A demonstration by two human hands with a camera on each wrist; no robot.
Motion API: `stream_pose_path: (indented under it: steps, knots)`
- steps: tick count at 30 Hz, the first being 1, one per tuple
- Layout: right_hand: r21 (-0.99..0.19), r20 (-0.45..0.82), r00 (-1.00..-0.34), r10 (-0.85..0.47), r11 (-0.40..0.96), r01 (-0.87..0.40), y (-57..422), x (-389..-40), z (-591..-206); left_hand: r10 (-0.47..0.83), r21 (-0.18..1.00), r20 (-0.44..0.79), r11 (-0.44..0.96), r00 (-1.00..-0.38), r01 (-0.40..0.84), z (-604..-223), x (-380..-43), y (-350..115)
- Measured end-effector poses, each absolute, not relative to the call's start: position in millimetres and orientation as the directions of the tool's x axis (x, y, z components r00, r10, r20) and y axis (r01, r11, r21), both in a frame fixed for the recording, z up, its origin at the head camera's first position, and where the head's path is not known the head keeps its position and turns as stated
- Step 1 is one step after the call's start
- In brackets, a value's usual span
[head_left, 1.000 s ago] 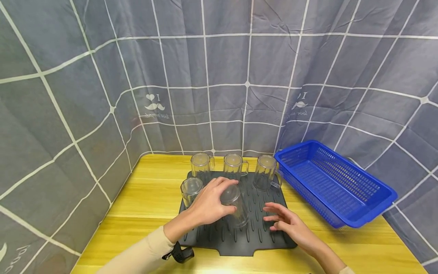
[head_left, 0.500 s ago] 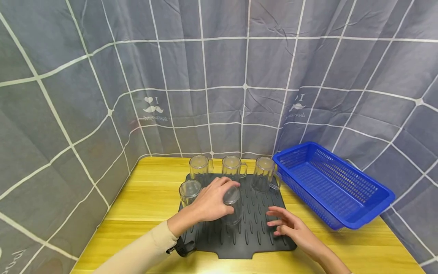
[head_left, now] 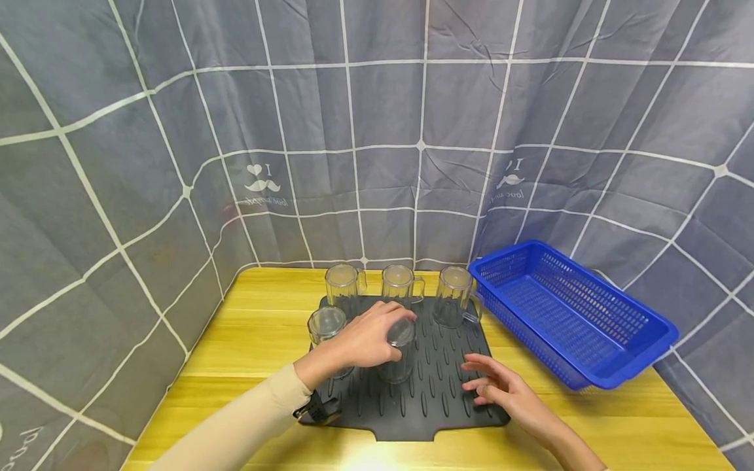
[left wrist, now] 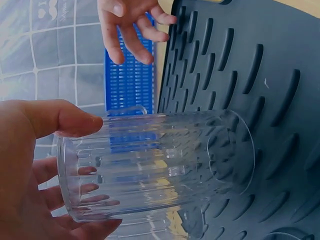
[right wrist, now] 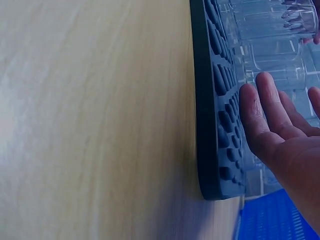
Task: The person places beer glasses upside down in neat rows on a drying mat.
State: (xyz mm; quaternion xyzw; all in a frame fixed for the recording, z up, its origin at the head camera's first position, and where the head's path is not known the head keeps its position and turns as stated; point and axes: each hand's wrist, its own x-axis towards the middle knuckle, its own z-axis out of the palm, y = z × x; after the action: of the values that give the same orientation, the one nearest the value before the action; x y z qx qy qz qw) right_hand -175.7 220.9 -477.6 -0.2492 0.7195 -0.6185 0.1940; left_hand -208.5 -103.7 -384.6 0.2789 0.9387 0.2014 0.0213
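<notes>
My left hand (head_left: 368,340) grips a clear ribbed glass mug (head_left: 398,360) by its upper end, thumb on one side and fingers on the other. In the left wrist view the lower rim of that mug (left wrist: 165,165) is at the dark drying mat (left wrist: 280,60); whether it bears fully on the mat I cannot tell. Another clear mug (head_left: 326,322) stands just left of my hand, partly behind the wrist. My right hand (head_left: 501,391) hovers by the right front of the mat, fingers relaxed and apart, holding nothing.
Along the mat's back edge are three more handled mugs: a left one (head_left: 341,284), a middle one (head_left: 398,282) and a right one (head_left: 452,297). A blue perforated basket (head_left: 530,320) stands right on the wooden table (head_left: 265,314). A grey checked curtain (head_left: 389,111) surrounds the table.
The gripped mug has gone from tilted to nearly upright, its lower end swinging left towards the front-left mug. My right hand has shifted very slightly to the right.
</notes>
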Motion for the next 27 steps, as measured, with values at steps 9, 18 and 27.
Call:
stream_pose_path:
  steps: [9, 18, 27]
  knots:
    - [-0.986, 0.006, -0.807, -0.591, 0.133, -0.104, 218.4, -174.8, -478.1, 0.556, 0.367, -0.017, 0.777, -0.831, 0.512, -381.8, -211.2, -103.7]
    - [-0.986, -0.003, -0.812, -0.584, 0.137, -0.095, 221.5, -173.2, -477.2, 0.556, 0.383, -0.002, 0.768, -0.831, 0.513, -387.3, -209.8, -97.5]
    - [-0.974, 0.044, -0.823, -0.566, 0.16, -0.162, 224.5, -180.9, -463.8, 0.558, 0.384, -0.008, 0.768, -0.83, 0.512, -385.3, -209.8, -90.3]
